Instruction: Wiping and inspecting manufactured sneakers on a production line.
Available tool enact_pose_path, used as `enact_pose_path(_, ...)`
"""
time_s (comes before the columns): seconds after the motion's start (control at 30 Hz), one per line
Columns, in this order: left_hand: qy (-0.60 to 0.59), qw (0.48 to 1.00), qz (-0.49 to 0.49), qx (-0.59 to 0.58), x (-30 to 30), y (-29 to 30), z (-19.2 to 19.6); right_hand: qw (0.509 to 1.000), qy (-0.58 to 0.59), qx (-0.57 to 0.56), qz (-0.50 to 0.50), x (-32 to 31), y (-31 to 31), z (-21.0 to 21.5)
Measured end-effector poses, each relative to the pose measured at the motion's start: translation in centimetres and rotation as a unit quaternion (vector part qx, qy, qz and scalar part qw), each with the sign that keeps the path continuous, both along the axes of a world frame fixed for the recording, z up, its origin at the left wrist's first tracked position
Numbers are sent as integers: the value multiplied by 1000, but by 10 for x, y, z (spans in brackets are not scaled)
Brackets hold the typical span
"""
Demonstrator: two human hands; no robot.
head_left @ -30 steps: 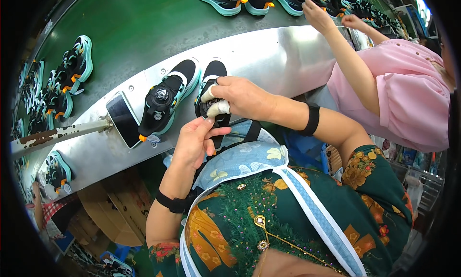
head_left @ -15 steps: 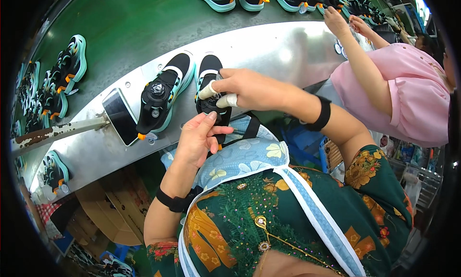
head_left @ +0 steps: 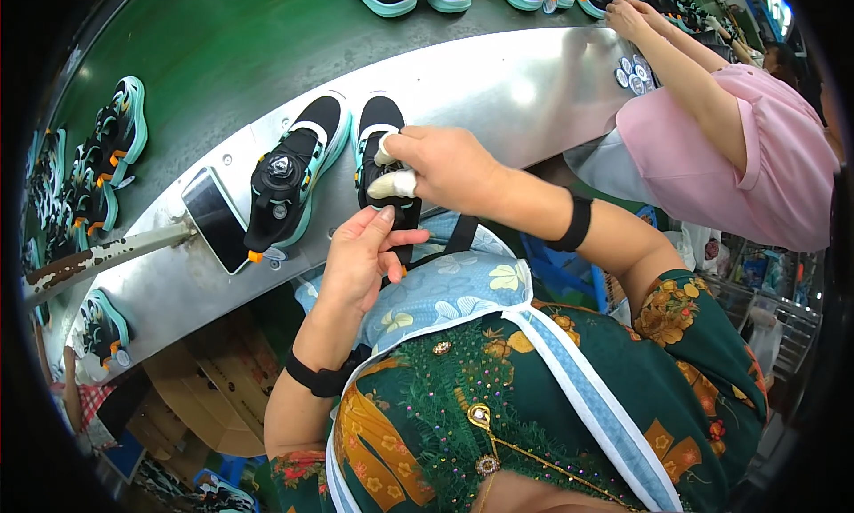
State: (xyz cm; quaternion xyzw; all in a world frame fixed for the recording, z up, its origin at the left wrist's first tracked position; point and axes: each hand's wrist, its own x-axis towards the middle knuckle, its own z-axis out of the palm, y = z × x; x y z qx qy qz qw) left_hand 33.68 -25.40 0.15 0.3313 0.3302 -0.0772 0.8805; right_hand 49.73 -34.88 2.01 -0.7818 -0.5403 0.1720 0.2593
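Fingers [head_left: 391, 186] of our right hand [head_left: 455, 168] and left hand [head_left: 352, 260] curl narrowly, grip unclear, at 1 seemingly unfinished shoe [head_left: 368, 154] right of the untouched dial-topped shoe [head_left: 288, 182].

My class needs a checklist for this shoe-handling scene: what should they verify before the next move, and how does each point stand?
1. Right grip at the right-hand shoe: ok, its fingers are over the upper.
2. Pale finger covers worn: ok, two show on the right grip.
3. Left grip touching that shoe: cannot tell, contact is unclear at the fingertips.
4. Dial on that shoe: cannot tell, fingers hide the area.
5. Left-hand shoe showing its dial: ok.
6. Phone well away from shoes: not ok, it lies close beside the left-hand shoe's heel.
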Motion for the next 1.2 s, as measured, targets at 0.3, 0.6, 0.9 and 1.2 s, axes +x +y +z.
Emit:
enact_pose_path(0.3, 17, 1000, -5, 20, 2, -9, 4, 998, -5, 66, -2, -6, -12, -9)
enact_pose_path(0.6, 37, 999, 17, 29, 5, -17, 5, 993, 10, 108, -37, -14, -14, -22)
enact_pose_path(0.9, -4, 1000, -23, -11, -1, 10, 0, 787, 279, 500, -230, 140, -103, 29)
enact_pose_path(1.2, 19, 998, -60, -4, -7, 7, 6, 809, -49, 574, -117, 110, -54, 173)
